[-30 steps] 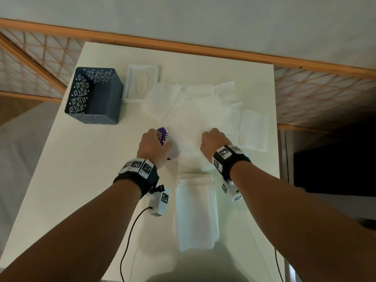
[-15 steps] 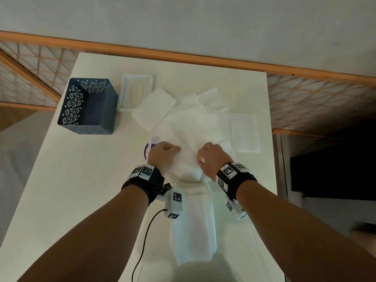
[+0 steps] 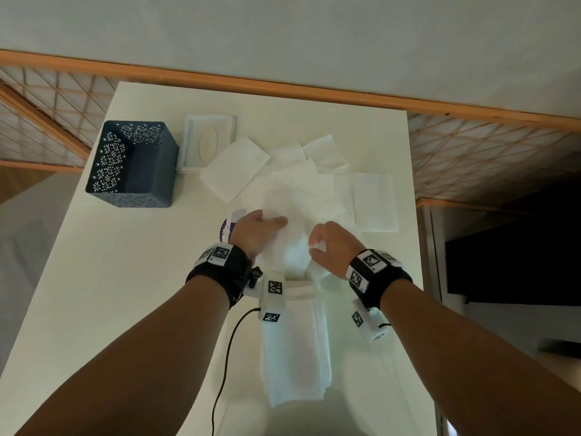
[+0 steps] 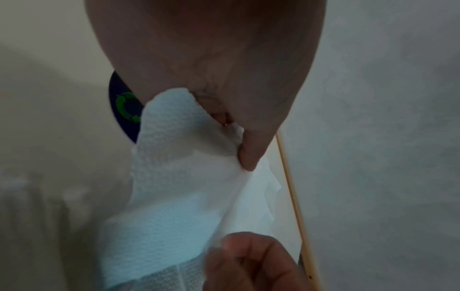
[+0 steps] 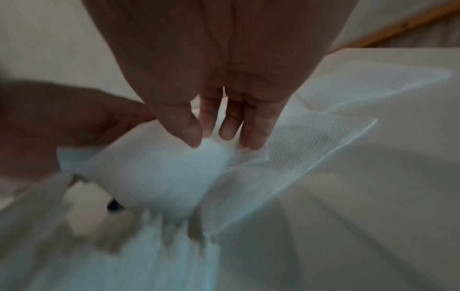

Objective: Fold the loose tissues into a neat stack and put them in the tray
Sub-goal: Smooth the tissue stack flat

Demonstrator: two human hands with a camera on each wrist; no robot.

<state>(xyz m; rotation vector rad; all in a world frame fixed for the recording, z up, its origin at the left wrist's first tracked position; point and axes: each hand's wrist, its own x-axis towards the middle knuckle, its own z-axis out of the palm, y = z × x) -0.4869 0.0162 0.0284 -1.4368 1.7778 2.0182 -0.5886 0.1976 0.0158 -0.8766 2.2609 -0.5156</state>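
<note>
Folded stack (image 3: pixel 295 350): one pile of white tissues lying flat on the white table (image 3: pixel 125 294), nearest the viewer, between the two forearms.
Wrist gear: two black bands with square printed markers, one on each wrist; a thin black cable (image 3: pixel 224 357) trails from the left one across the table.
Left hand (image 3: pixel 256 232): palm down just beyond the stack, thumb pointing toward the right hand; thumb and curled fingers pinch the left edge of one tissue (image 3: pixel 292 247). The left wrist view shows the thumb (image 4: pixel 251 155) pressed into the paper (image 4: pixel 184 177).
Right hand (image 3: pixel 334 247): knuckles up, close beside the left, fingers curled under; thumb and fingertips (image 5: pixel 251 137) pinch the right edge of the same tissue (image 5: pixel 159 173).
Held tissue: one sheet, lifted and sagging between the hands, above the far end of the stack.
Purple object (image 3: pixel 225 229): one round item, partly hidden under the left hand; it cannot be identified.
Loose tissues (image 3: pixel 314 187): an overlapping spread of white sheets past the hands at mid-table; at least five show, the exact count is unclear.
Tray (image 3: pixel 135 162): one dark blue perforated container, far left of the table, apart from the tissues.
White lid (image 3: pixel 207 143): one flat piece with an oval opening, just right of the tray.
</note>
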